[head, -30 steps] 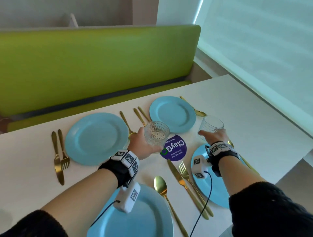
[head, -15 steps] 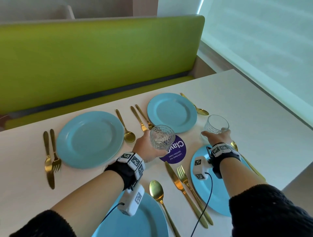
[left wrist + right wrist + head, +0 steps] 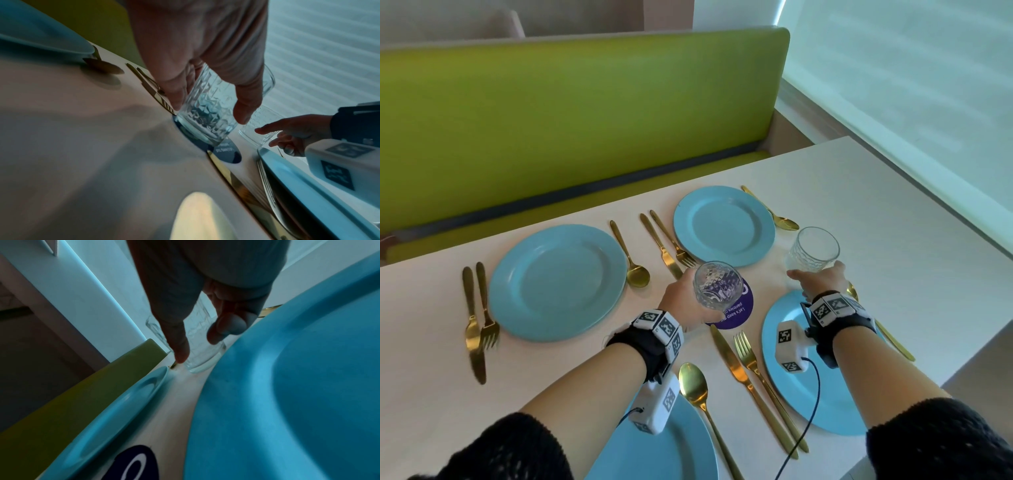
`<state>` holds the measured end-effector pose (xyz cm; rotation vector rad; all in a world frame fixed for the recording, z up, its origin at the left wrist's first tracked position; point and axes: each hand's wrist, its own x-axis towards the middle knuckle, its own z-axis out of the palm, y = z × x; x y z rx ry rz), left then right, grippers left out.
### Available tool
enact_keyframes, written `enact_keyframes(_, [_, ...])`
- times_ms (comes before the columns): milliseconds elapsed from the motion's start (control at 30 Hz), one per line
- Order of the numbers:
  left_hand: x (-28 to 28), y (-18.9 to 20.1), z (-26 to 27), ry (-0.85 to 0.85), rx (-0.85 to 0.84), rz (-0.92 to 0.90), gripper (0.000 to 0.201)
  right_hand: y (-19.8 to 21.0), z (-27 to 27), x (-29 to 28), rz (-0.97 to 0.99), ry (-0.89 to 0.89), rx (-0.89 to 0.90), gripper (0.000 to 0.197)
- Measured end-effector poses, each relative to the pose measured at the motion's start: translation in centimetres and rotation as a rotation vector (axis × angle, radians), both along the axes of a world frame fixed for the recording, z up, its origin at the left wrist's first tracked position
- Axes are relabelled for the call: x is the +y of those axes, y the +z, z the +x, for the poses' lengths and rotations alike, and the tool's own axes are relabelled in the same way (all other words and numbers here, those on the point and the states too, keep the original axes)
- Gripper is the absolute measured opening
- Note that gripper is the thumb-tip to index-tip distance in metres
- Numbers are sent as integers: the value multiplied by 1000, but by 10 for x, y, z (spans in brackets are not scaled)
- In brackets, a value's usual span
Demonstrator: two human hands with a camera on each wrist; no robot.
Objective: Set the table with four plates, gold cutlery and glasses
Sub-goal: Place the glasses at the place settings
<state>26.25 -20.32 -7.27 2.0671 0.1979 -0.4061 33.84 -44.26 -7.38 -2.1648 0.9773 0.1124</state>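
Glasses gripped upright, left hand (image 3: pixel 681 301) round patterned glass (image 3: pixel 717 286), right hand (image 3: pixel 822 279) round second glass (image 3: pixel 813 250)

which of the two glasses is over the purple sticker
The glass gripped by the left hand: it sits above the purple sticker. The other glass, in the right hand, is over bare table.
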Motion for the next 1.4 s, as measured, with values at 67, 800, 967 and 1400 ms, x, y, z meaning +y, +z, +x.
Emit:
enact_keyframes(67, [-5, 0, 2, -9, -2, 0, 96, -2, -2, -2, -18, 8, -20, 93])
enact_keyframes(800, [42, 32, -64, 53, -4, 76, 102, 24, -115, 31, -130, 130, -3, 85])
enact_keyframes(967, [106, 51, -138, 36, -93, 1, 67, 50, -178, 114, -81, 210, -55, 68])
enact_keyframes(1400, [319, 83, -280, 153, -413, 227, 50, 32, -311, 390, 33, 781, 76, 50])
